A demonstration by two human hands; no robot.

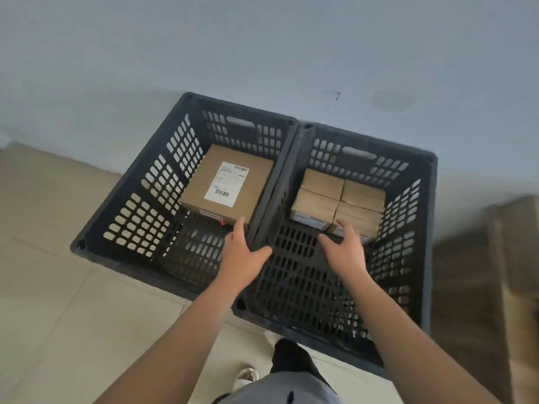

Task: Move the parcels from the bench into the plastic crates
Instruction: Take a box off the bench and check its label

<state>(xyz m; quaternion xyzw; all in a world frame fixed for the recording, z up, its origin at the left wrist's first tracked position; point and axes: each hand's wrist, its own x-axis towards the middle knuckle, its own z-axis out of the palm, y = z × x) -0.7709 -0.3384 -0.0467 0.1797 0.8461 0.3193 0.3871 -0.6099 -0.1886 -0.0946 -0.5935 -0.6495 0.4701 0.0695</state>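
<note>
Item 1, labelled parcel [227,185]: one flat brown carton with a white shipping label on top, lying in the far right corner of the left crate [137,205]. Its near corner sits just beyond your left fingertips [239,225].

Item 2, small parcels [338,199]: several plain brown cartons packed tight in rows at the far end of the right crate [408,228]. The nearest one lies under your right fingertips [345,227].

Item 3, your left hand [242,252]: fingers straight and relaxed, thumb spread to the right, holding nothing. It hovers over the divide where the two crate walls meet; whether it touches the labelled parcel cannot be told.

Item 4, your right hand [344,249]: fingers extended and slightly spread, thumb out to the left, laid on or just above the nearest small parcel, with no curl around it.

Item 5, crates: two dark perforated plastic crates standing side by side, walls touching, on a pale tiled floor [58,316] against a grey wall [262,53].

Item 6, to the right of your right hand, well apart: a blurred brown cardboard shape [510,272] beside the right crate.
</note>
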